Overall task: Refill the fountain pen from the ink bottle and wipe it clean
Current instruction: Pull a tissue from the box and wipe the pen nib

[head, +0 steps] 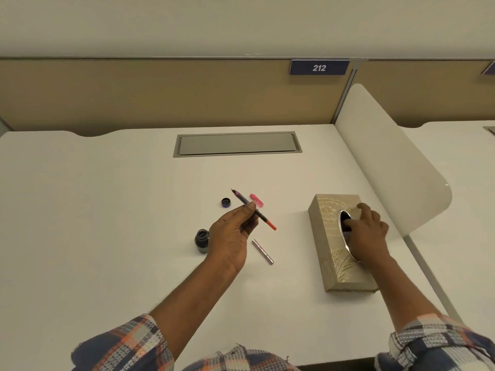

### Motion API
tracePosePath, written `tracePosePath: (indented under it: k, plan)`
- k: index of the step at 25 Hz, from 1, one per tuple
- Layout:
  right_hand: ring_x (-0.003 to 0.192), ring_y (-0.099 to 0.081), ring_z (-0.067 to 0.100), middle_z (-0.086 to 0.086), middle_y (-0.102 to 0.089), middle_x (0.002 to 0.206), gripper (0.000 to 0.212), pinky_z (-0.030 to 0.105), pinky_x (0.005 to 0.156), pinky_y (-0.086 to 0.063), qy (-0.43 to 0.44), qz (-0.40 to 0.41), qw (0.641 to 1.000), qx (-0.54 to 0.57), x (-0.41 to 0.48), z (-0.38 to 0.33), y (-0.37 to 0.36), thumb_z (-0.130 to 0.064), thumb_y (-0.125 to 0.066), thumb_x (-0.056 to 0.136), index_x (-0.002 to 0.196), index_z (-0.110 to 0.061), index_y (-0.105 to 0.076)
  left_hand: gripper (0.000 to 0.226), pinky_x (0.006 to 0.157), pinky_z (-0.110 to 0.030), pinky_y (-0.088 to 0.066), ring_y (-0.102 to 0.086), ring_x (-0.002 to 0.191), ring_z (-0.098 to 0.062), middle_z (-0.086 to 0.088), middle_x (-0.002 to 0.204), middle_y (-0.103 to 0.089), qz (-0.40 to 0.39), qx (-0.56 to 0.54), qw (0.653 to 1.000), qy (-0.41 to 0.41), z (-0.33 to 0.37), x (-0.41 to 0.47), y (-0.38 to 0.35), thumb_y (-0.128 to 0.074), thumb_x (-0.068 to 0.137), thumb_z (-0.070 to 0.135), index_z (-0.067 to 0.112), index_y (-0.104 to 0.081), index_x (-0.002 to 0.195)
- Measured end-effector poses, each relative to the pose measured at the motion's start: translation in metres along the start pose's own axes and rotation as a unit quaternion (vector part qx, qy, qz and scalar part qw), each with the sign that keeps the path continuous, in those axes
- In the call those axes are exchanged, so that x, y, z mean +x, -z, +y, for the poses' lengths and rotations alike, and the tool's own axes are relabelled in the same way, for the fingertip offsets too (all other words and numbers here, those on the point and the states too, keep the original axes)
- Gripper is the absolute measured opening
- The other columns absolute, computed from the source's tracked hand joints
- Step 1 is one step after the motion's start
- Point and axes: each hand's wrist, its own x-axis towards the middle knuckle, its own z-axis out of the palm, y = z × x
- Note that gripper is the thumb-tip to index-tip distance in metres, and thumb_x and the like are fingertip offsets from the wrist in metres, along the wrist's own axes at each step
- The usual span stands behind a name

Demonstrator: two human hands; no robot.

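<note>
White cubicle surface: the left hand pinched the light, slender, ink-wet fountain pen mid-barrel above the open ink bottle, while right-hand fingers dug into the tissue box, grip hidden.

left hand pinches pen | right hand in tissue box

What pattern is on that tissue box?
Beige tissue box with pale floral scrollwork, seen from the head camera.
</note>
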Motion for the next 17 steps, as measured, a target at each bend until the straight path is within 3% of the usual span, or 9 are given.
tracePosePath:
  k: [2,5,9,11,14,17]
  plan:
    - [0.098,-0.05,0.038,0.012,-0.057,0.107,0.013,0.045,0.077,-0.036,0.042,0.058,0.997,0.03,-0.004,0.002,-0.003,-0.005,-0.076,0.065,0.073,-0.015,-0.074,0.006,0.078,-0.03,-0.054,-0.065,0.07,-0.019,-0.004,0.064,-0.069,0.005,-0.001,1.0,0.004,-0.001,0.003,0.002,-0.069,0.076,-0.001,0.004,-0.069,0.073]
    - [0.079,-0.051,0.03,-0.001,-0.059,0.076,0.015,0.035,0.067,-0.023,0.101,0.06,0.993,-0.005,-0.004,0.005,-0.003,-0.005,-0.076,0.064,0.062,-0.019,-0.071,0.006,0.083,-0.032,-0.053,-0.065,0.069,-0.019,-0.005,0.064,-0.07,0.017,0.004,1.0,0.012,-0.004,0.008,0.0,-0.068,0.077,-0.002,0.003,-0.068,0.075]
    - [0.09,-0.049,0.027,-0.009,-0.055,0.064,0.024,0.033,0.069,-0.011,0.113,0.013,0.991,-0.067,0.002,0.006,0.005,-0.006,-0.055,0.073,0.052,-0.017,-0.059,0.005,0.083,-0.031,-0.053,-0.065,0.069,-0.018,-0.004,0.063,-0.07,0.006,0.018,1.0,0.022,-0.007,0.011,-0.002,-0.067,0.079,0.0,0.003,-0.068,0.076]
    - [0.1,-0.045,0.026,-0.009,-0.056,0.068,0.021,0.037,0.076,-0.015,0.111,-0.043,0.984,-0.134,0.001,0.0,0.011,-0.007,-0.046,0.076,0.066,-0.018,-0.061,0.004,0.082,-0.03,-0.053,-0.065,0.07,-0.018,-0.004,0.063,-0.07,0.003,0.021,0.999,0.024,-0.008,0.013,0.0,-0.067,0.08,0.0,0.003,-0.068,0.077]
    - [0.106,-0.042,0.027,-0.001,-0.061,0.078,0.028,0.05,0.096,-0.018,0.071,-0.105,0.97,-0.207,0.003,-0.013,0.025,-0.003,-0.05,0.072,0.095,-0.017,-0.053,0.004,0.083,-0.03,-0.053,-0.065,0.072,-0.018,-0.004,0.064,-0.071,0.003,0.021,0.999,0.025,-0.009,0.017,0.0,-0.067,0.079,0.001,0.003,-0.068,0.077]
    - [0.115,-0.044,0.021,-0.007,-0.067,0.083,0.017,0.052,0.099,-0.011,0.067,-0.109,0.975,-0.183,0.008,-0.018,0.04,-0.009,-0.057,0.072,0.084,-0.021,-0.059,0.003,0.083,-0.03,-0.054,-0.065,0.072,-0.018,-0.004,0.065,-0.071,0.012,0.021,0.999,0.023,-0.008,0.017,0.001,-0.068,0.079,0.0,0.003,-0.068,0.077]
